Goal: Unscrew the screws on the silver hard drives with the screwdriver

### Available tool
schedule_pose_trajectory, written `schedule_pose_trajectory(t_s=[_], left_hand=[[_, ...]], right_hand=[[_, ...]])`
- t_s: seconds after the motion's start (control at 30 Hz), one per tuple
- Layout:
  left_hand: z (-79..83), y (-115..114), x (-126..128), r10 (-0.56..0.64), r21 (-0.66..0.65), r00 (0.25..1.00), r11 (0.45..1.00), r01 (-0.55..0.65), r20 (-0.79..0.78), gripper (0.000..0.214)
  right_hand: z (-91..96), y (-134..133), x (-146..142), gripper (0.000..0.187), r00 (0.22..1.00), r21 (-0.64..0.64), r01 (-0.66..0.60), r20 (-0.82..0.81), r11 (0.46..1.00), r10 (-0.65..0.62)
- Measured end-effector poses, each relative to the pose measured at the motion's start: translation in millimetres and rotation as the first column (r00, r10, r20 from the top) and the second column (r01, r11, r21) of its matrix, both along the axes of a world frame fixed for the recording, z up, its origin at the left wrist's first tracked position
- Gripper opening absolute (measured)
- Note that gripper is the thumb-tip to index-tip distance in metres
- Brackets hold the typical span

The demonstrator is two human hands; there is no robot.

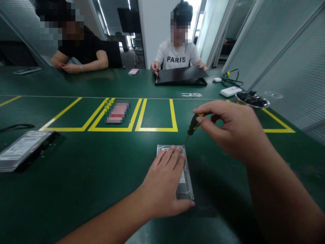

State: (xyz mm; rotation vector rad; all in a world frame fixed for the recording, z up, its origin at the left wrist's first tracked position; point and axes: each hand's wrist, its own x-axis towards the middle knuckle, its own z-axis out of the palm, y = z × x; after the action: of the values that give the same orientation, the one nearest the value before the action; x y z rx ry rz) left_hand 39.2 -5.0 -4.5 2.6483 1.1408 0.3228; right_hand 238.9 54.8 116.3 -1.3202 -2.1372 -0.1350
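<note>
Head view: screwdriver (193, 124) tip at the hard drive's (187, 179) far corner
Left hand (162, 184) lies flat, fingers released, pinning it to the counter (101, 176); right hand (228, 130) fingers pinch the handle. The tilted tip may slip and gouge the casing

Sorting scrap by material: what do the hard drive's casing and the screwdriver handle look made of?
The hard drive: likely bare metal, dull silver-grey casing with soft sheen. The screwdriver: handle probably plastic or rubber, matte black with yellow; thin shaft looks like steel.
</note>
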Motion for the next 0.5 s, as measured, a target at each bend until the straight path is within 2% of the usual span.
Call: schedule_pose_trajectory(t_s=[0.23,0.37,0.5], left_hand=[[2.9,-0.2,1.2,-0.003,0.011,1.000,1.000,0.003,-0.013,0.111],[4.3,-0.3,0.5,-0.009,-0.001,1.000,1.000,0.009,-0.019,0.112],[4.9,-0.3,0.3,-0.002,0.002,1.000,1.000,0.002,-0.012,0.110]], right_hand=[[1.8,-0.4,-2.0,0.015,0.999,-0.007,-0.038,-0.014,0.999,0.038],[3.0,-2.3,-2.2,0.020,1.000,-0.026,-0.007,-0.013,1.000,0.006],[3.0,-2.3,-2.5,0.014,1.000,-0.040,-0.006,-0.007,0.999,0.005]])
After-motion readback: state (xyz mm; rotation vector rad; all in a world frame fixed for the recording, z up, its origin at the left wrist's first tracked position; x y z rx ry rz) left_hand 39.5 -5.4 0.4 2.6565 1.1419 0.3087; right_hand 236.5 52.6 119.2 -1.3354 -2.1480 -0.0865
